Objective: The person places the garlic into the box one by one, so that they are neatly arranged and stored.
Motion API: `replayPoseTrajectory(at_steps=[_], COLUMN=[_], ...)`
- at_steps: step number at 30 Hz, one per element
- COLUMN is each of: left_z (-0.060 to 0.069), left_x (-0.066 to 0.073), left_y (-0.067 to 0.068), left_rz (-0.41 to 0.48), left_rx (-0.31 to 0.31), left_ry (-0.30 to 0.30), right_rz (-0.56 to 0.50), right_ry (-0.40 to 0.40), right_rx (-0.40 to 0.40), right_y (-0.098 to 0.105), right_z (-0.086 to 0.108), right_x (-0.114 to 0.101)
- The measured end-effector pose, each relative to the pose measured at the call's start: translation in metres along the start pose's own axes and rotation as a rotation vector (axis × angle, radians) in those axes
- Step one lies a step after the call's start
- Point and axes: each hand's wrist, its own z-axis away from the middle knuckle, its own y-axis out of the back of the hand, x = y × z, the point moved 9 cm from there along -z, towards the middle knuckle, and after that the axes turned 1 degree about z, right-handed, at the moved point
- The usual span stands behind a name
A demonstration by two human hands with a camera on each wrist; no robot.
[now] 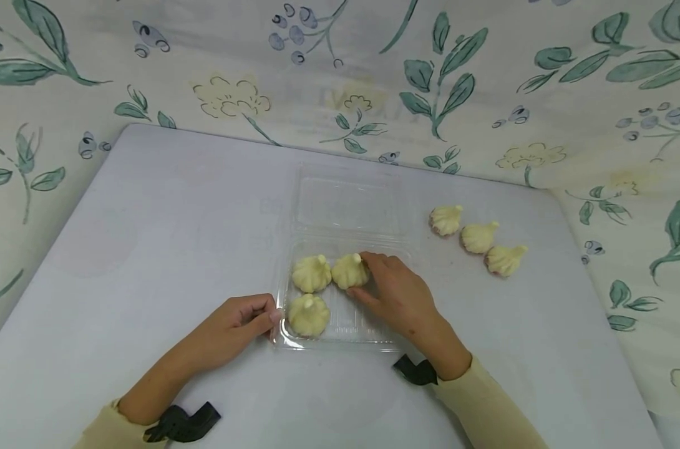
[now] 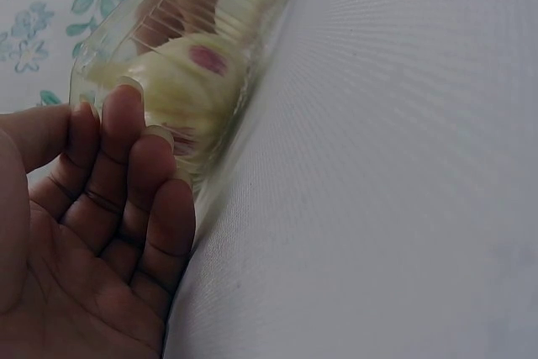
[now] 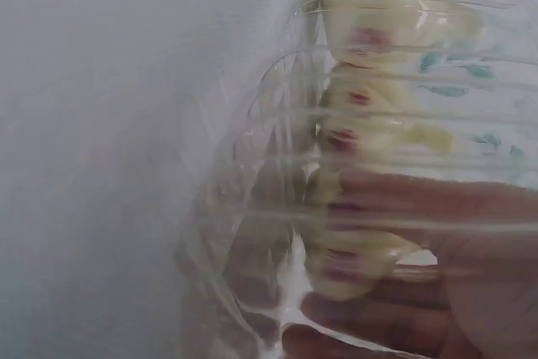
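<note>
A clear plastic clamshell box (image 1: 368, 324) lies open on the table, its lid (image 1: 348, 202) folded back away from me. My left hand (image 1: 233, 327) pinches the box's left rim between thumb and fingers. Inside the box, my right hand (image 1: 398, 299) grips a garlic bulb (image 1: 349, 271) by its right side, thumb nearer me. To its left sits a second garlic bulb (image 1: 311, 273), with a third garlic bulb (image 1: 309, 315) in front of that one. Through the ribbed clear wall, the right wrist view shows the right fingers (image 3: 395, 208) around a bulb.
Three more garlic bulbs (image 1: 477, 238) lie in a slanting row on the white table (image 1: 177, 206), right of the box. A floral cloth (image 1: 340, 81) hangs behind the table and along its sides. Each wrist wears a black strap (image 1: 185, 424).
</note>
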Motion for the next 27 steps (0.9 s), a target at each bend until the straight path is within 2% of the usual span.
replayPoseTrajectory(at_steps=[12, 27], left_z=[-0.0003, -0.0008], left_x=[-0.0014, -0.002], left_y=[0.0006, 0.0016], left_rz=[-0.001, -0.01], left_rx=[0.001, 0.004], left_ry=[0.015, 0.013], right_rz=[0.014, -0.036], right_ry=[-0.016, 0.019], right_rx=[-0.023, 0.01], right_y=[-0.0013, 0.0071], right_z=[-0.0006, 0.0008], right_x=[-0.0002, -0.002])
